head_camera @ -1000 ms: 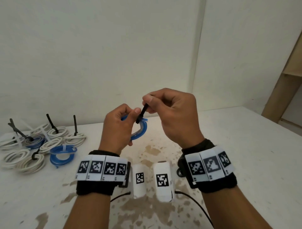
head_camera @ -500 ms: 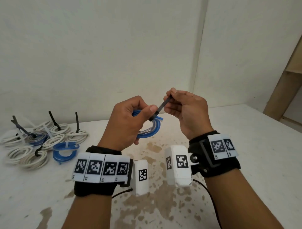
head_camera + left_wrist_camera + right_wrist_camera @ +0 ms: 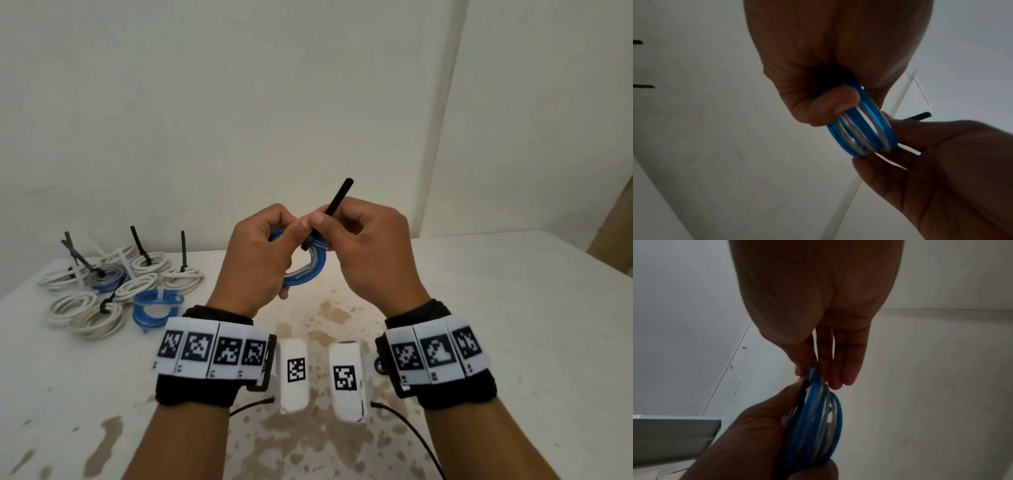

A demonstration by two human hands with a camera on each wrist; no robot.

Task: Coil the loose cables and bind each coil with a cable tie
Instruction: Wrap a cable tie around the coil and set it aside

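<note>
My left hand [image 3: 287, 240] holds a small blue cable coil [image 3: 310, 270] up in front of me, thumb pressed near the head of the black cable tie [image 3: 337, 200] that wraps it. My right hand [image 3: 330, 222] pinches the tie's tail close to the coil, and the free end sticks up past the fingers. From the left wrist, the blue coil [image 3: 863, 129] sits between my left fingers [image 3: 830, 104] and my right hand [image 3: 941, 154]. From the right wrist, my right fingers [image 3: 838, 361] meet the blue coil [image 3: 818, 426] at the black tie [image 3: 803, 392].
A pile of bound white and blue coils [image 3: 116, 281] with black tie tails standing up lies at the table's far left. The white, stained table [image 3: 496, 308] runs to the wall. A wooden frame [image 3: 616, 222] stands at the right edge.
My right hand drew the tie tail out to the upper right, then took a new pinch nearer the coil. More tail now stands free above the fingers. The hands are close together again.
</note>
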